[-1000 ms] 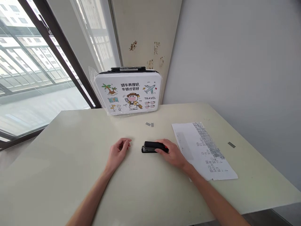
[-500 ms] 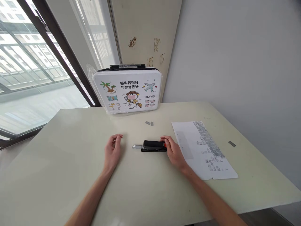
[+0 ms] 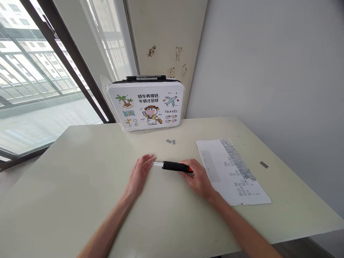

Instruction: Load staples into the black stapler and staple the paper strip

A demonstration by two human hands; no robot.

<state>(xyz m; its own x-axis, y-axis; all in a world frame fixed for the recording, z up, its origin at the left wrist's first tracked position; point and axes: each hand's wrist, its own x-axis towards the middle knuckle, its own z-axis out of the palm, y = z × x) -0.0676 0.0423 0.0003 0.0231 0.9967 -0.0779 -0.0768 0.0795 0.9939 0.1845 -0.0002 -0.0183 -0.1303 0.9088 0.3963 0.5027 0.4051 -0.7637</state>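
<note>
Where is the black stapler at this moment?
The black stapler with a red end sits mid-table in the head view, right hand gripping its right end, left hand by its protruding metal tray.

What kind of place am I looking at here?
Probably a room in a flat or small office, high up: a plain table by a big window facing apartment blocks, with a stapler and printed sheet on it.

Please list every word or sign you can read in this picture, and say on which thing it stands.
"TRAVEL": on the front of the white case, under a small airplane drawing.
"奶牛养得好, 牛奶才会好": two lines on the same case, top centre.
Printed sheet of paper: rows of text, too small to read.
Black stapler: no readable mark.
</note>
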